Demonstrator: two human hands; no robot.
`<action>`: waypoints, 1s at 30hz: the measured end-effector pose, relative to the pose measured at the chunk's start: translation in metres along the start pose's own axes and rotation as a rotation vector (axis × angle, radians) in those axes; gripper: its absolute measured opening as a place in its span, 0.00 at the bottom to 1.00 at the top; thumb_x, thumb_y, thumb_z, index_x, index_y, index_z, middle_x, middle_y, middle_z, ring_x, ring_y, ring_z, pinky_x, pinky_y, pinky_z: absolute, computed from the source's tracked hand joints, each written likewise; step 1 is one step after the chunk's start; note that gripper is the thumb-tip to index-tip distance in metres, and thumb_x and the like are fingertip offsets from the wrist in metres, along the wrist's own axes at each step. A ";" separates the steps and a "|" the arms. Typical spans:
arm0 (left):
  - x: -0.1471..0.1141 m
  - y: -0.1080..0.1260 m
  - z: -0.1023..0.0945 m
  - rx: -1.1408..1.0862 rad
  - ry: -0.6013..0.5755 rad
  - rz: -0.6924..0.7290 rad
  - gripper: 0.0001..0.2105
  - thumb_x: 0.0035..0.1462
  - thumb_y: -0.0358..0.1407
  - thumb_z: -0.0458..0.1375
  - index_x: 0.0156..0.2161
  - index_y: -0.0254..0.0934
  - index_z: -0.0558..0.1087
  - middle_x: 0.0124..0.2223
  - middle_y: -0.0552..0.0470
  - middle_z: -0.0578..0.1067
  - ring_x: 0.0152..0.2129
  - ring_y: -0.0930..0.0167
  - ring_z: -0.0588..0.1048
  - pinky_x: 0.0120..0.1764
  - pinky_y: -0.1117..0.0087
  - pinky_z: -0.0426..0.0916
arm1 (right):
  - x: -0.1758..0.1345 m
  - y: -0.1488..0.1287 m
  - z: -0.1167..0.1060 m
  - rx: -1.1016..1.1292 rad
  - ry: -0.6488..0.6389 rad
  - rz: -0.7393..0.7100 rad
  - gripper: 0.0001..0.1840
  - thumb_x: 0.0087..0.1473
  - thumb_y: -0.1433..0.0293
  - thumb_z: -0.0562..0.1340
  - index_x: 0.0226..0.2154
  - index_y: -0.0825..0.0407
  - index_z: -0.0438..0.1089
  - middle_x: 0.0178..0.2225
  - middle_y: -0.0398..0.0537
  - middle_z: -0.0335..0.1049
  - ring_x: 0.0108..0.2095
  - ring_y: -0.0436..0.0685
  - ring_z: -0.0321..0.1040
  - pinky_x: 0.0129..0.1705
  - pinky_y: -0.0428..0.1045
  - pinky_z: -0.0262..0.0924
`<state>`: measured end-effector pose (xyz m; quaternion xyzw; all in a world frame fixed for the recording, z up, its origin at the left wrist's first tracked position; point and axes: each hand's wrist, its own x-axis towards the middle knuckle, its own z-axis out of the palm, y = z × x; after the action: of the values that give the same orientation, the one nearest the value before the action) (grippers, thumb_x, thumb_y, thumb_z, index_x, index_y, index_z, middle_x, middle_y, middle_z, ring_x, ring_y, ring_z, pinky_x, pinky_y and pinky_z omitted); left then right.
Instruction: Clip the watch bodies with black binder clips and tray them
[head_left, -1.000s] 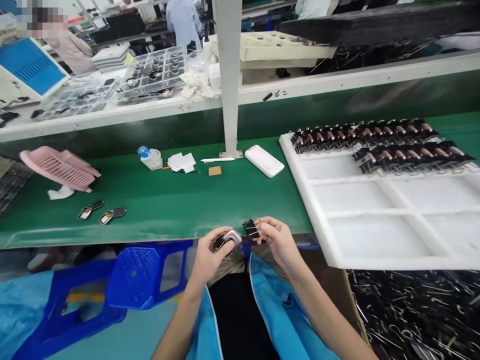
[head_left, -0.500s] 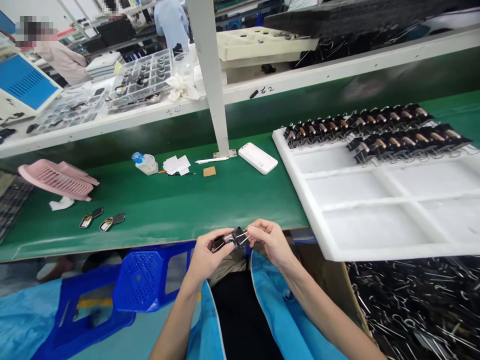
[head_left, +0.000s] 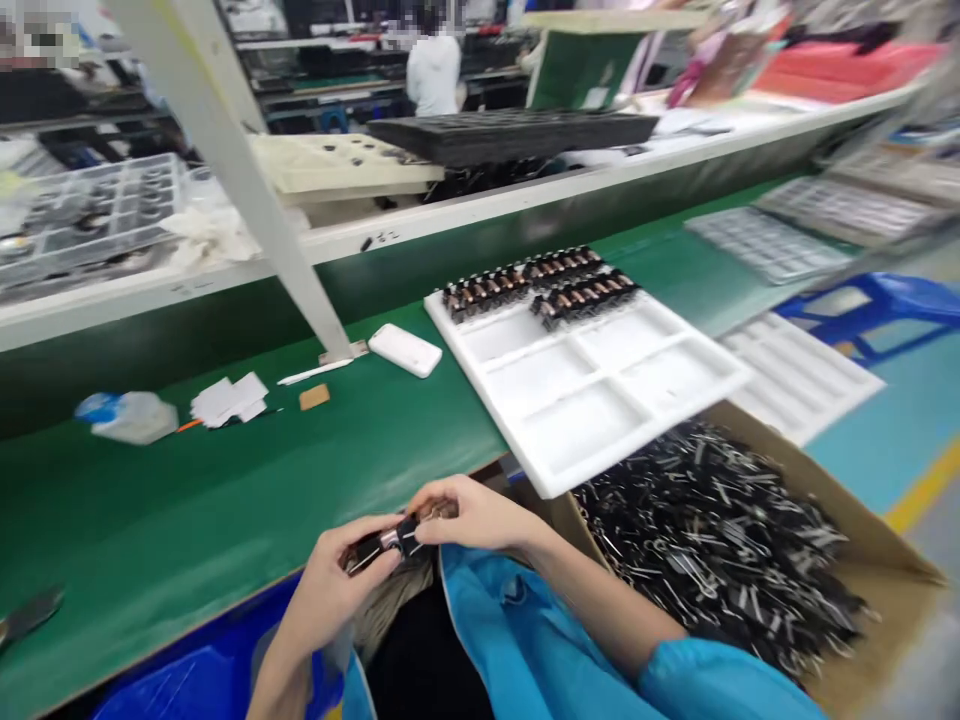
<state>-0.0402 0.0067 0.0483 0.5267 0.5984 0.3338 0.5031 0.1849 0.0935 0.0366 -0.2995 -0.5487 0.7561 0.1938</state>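
My left hand (head_left: 322, 590) is closed around a small dark part with a pinkish metal middle (head_left: 389, 540), held low in front of my body at the table's front edge. A black binder clip (head_left: 409, 537) sits on the part's right end. My right hand (head_left: 484, 515) is closed on this clip, its thumb and fingers at the wire handles. Fingers cover much of the part. To the right, a white compartment tray (head_left: 517, 425) bears rows of similar clipped parts (head_left: 585, 300) at its far side. An open cardboard box (head_left: 892, 570) below it is heaped with black binder clips (head_left: 697, 540).
On the green table (head_left: 225, 500) lie a white phone-shaped case (head_left: 405, 350), a white pen (head_left: 315, 372), a tan block (head_left: 314, 397), paper slips (head_left: 229, 400) and a blue-capped bottle (head_left: 135, 415). A white post (head_left: 285, 240) rises at the back. Blue stools stand left and right.
My view has swung right, bringing the whole box and more trays into sight. Both hands keep hold of the part and its clip; my right fingers have moved in closer over the clip.
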 end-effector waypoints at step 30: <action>0.048 -0.075 -0.019 0.164 0.778 0.199 0.18 0.62 0.47 0.63 0.53 0.40 0.75 0.45 0.44 0.81 0.40 0.60 0.79 0.49 0.55 0.75 | 0.044 -0.087 -0.217 -1.398 1.119 0.288 0.16 0.71 0.67 0.60 0.55 0.60 0.73 0.52 0.68 0.77 0.53 0.70 0.74 0.52 0.59 0.67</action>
<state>-0.0769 0.0389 -0.0282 0.4546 0.7149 0.5064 0.1609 0.2936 0.3035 0.0607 -0.7384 -0.6653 0.0115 0.1097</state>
